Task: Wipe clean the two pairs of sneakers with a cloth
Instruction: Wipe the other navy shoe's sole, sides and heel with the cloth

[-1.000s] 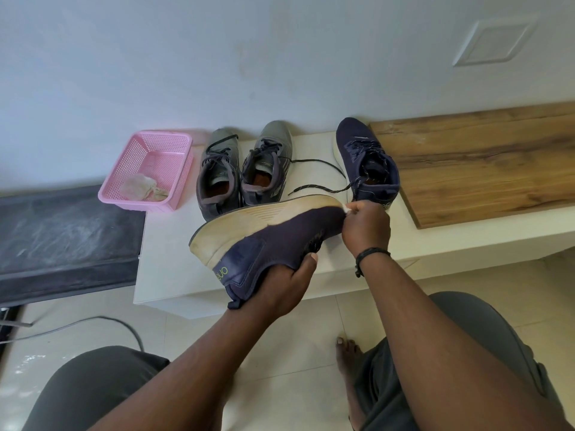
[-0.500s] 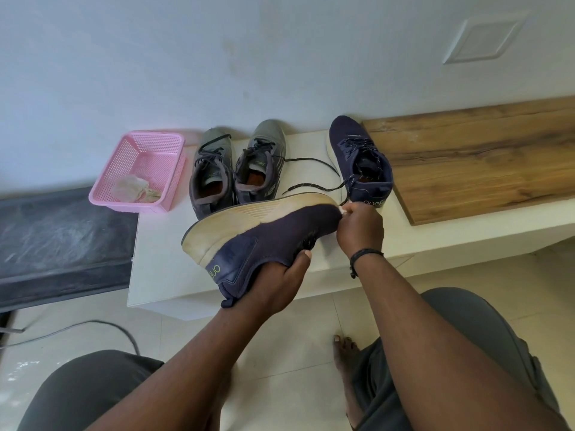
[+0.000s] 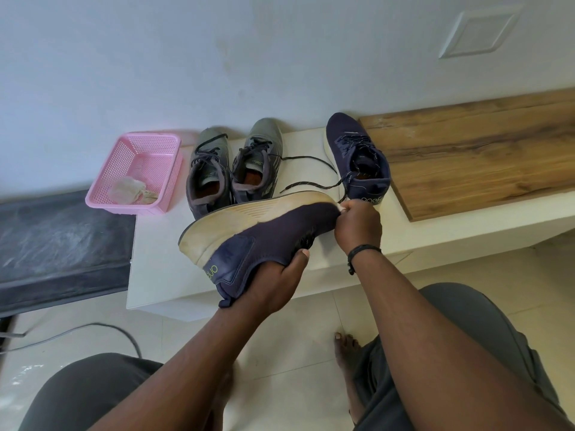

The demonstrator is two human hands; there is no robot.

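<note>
Left hand fingers curled round heel end of navy sneaker, sole tilted up, long axis left-right, toe pointing right, right hand fingers pinching small pale cloth at toe, above white bench

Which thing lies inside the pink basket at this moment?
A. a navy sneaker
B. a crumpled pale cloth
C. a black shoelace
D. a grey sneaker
B: a crumpled pale cloth lies on the floor of the pink basket, and all the sneakers are outside it.

Matt knit-cloth navy sneaker with scuffed rubber sole, perforated pink plastic basket, grained wood board.
</note>
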